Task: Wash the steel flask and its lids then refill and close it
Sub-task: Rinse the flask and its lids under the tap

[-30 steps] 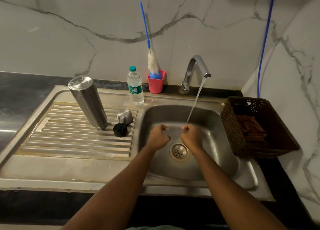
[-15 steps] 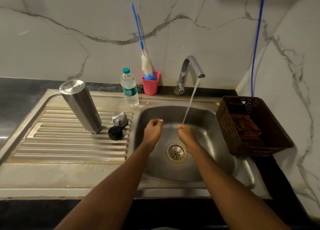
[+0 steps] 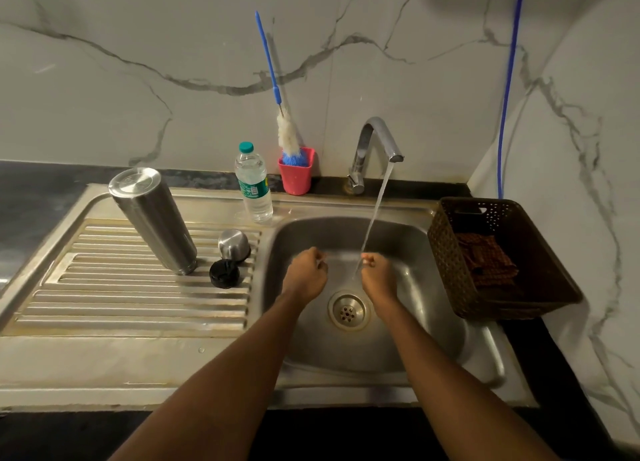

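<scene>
The steel flask [image 3: 154,219] stands upside down on the ribbed drainboard [image 3: 104,297], left of the sink. Beside its base lie a steel cap lid [image 3: 234,245] and a black inner lid [image 3: 224,273]. Both my hands are inside the sink basin [image 3: 433,304], above the drain [image 3: 347,311]. My left hand [image 3: 306,273] has its fingers curled and holds nothing. My right hand [image 3: 377,275], also curled and empty, sits at the foot of the water stream [image 3: 375,214] that runs from the tap [image 3: 375,138].
A plastic water bottle [image 3: 254,186] stands at the sink's back edge, next to a red cup [image 3: 296,171] holding a blue-handled bottle brush [image 3: 287,134]. A brown woven basket [image 3: 446,252] with a cloth [image 3: 485,259] sits right of the basin. A blue hose [image 3: 509,79] hangs on the wall.
Both hands stay curled in the basin beside the running water, shifting only slightly. The flask and lids have not moved; the view drifted a little.
</scene>
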